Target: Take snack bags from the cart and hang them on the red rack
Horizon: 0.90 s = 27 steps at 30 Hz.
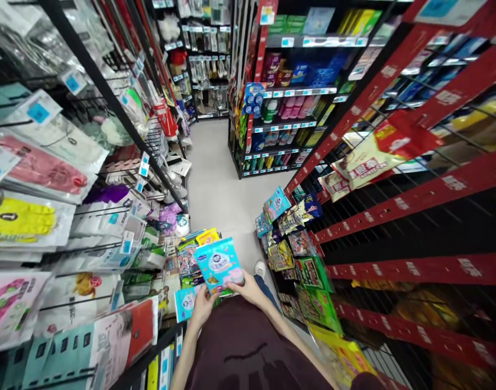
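Observation:
A light-blue snack packet (219, 261) with a white label and pink lower corner is held up in front of my body. My left hand (203, 304) pinches its lower left corner. At the lower right edge, my right hand (247, 288) grips it with the thumb across the front. Just left of my left hand lies a second light-blue packet (185, 303) of similar look. Behind the held packet is a pile of colourful snack bags, among them a yellow bag (208, 236); much of the pile is hidden.
A narrow aisle floor (215, 195) runs ahead. Hooks on the left carry packaged gloves (23, 219) and cloths. To the right, a rack holds green snack bags (319, 309) and a similar blue packet (277, 203). Shelves of bottles (299, 108) stand farther ahead.

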Each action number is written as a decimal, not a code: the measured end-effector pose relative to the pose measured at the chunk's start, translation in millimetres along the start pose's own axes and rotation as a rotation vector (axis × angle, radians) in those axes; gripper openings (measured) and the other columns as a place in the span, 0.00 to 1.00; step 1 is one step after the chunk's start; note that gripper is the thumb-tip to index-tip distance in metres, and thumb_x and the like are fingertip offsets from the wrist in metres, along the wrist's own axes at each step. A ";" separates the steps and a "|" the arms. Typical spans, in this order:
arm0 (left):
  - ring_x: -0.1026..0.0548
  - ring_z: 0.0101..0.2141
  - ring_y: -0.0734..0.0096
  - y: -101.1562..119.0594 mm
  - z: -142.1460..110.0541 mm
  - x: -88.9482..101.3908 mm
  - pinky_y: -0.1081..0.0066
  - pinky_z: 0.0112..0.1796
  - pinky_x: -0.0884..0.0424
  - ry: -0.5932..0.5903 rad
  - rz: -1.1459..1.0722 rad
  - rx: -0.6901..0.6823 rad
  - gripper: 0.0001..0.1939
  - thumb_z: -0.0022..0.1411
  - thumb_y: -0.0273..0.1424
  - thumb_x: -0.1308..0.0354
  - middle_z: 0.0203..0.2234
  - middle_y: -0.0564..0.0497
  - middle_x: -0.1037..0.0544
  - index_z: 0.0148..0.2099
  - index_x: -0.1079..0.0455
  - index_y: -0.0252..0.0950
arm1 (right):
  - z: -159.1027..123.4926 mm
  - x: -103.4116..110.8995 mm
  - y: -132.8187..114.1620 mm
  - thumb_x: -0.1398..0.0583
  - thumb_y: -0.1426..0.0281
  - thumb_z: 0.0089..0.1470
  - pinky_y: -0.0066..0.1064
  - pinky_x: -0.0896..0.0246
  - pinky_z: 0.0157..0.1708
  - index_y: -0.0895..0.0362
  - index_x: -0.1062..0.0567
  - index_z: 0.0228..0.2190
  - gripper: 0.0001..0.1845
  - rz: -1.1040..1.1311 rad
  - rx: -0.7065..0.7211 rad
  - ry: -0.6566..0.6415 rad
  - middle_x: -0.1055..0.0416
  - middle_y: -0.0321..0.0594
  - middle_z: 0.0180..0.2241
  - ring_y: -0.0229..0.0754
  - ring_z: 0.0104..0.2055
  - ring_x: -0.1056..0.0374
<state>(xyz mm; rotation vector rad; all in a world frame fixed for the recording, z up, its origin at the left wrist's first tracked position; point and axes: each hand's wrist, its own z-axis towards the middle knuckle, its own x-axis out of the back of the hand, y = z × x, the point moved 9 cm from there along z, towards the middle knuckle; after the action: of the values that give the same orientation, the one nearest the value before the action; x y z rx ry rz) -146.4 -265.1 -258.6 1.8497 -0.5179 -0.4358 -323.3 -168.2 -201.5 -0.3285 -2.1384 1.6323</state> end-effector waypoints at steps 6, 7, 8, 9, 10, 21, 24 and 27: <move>0.27 0.51 0.54 32.4 -7.7 -51.6 0.56 0.53 0.32 -0.422 0.066 -0.042 0.25 0.56 0.37 0.38 0.52 0.42 0.26 0.54 0.33 0.34 | -19.0 21.5 12.5 0.35 0.54 0.45 0.40 0.31 0.41 0.59 0.21 0.36 0.23 0.028 -0.071 0.142 0.21 0.44 0.35 0.51 0.38 0.26; 0.27 0.51 0.55 32.0 -11.3 -57.1 0.57 0.53 0.33 -0.460 0.066 -0.030 0.25 0.57 0.37 0.38 0.53 0.42 0.27 0.55 0.34 0.35 | -24.5 26.0 17.4 0.35 0.54 0.45 0.40 0.31 0.41 0.60 0.21 0.37 0.24 0.040 -0.083 0.163 0.21 0.45 0.36 0.52 0.38 0.26; 0.28 0.52 0.55 31.0 -15.0 -62.1 0.57 0.54 0.33 -0.488 0.062 -0.017 0.26 0.58 0.38 0.39 0.54 0.42 0.27 0.56 0.35 0.35 | -29.5 30.2 21.1 0.34 0.54 0.44 0.41 0.31 0.41 0.61 0.22 0.37 0.25 0.053 -0.091 0.182 0.21 0.46 0.37 0.52 0.39 0.26; 0.29 0.53 0.56 29.8 -18.3 -67.0 0.57 0.54 0.33 -0.509 0.056 -0.004 0.26 0.58 0.38 0.40 0.54 0.42 0.28 0.57 0.36 0.35 | -33.7 33.7 23.2 0.34 0.54 0.44 0.41 0.31 0.41 0.61 0.22 0.38 0.26 0.067 -0.096 0.198 0.22 0.47 0.38 0.52 0.39 0.26; 0.29 0.53 0.56 29.1 -20.9 -71.5 0.58 0.54 0.34 -0.520 0.049 0.005 0.27 0.59 0.39 0.40 0.54 0.42 0.28 0.58 0.37 0.36 | -37.0 36.4 23.9 0.34 0.53 0.43 0.41 0.31 0.41 0.61 0.23 0.39 0.27 0.079 -0.099 0.211 0.22 0.48 0.38 0.52 0.40 0.26; 0.24 0.44 0.55 58.8 -4.8 -85.0 0.63 0.46 0.29 -0.306 0.116 -0.062 0.27 0.48 0.38 0.32 0.44 0.40 0.22 0.49 0.31 0.31 | -41.3 39.8 -5.4 0.29 0.58 0.36 0.40 0.31 0.42 0.61 0.25 0.39 0.29 0.266 -0.033 0.224 0.23 0.50 0.40 0.51 0.40 0.26; 0.23 0.42 0.56 68.0 -5.9 -75.7 0.62 0.45 0.29 -0.263 0.133 -0.082 0.27 0.47 0.38 0.32 0.43 0.41 0.21 0.48 0.30 0.31 | -34.6 34.2 -13.1 0.30 0.59 0.38 0.37 0.30 0.39 0.62 0.23 0.34 0.24 0.263 -0.023 0.180 0.22 0.49 0.35 0.49 0.36 0.26; 0.23 0.43 0.54 68.3 -8.3 -64.2 0.61 0.45 0.28 -0.213 0.128 -0.077 0.29 0.45 0.38 0.31 0.43 0.40 0.21 0.48 0.31 0.31 | -30.1 28.2 -20.2 0.30 0.59 0.39 0.35 0.31 0.38 0.61 0.22 0.33 0.21 0.270 -0.004 0.179 0.22 0.46 0.34 0.47 0.35 0.26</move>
<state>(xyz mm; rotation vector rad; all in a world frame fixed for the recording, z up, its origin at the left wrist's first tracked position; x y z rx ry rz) -205.2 -243.5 -188.3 1.6944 -0.7492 -0.5625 -332.6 -135.8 -170.3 -0.7628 -2.0310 1.6696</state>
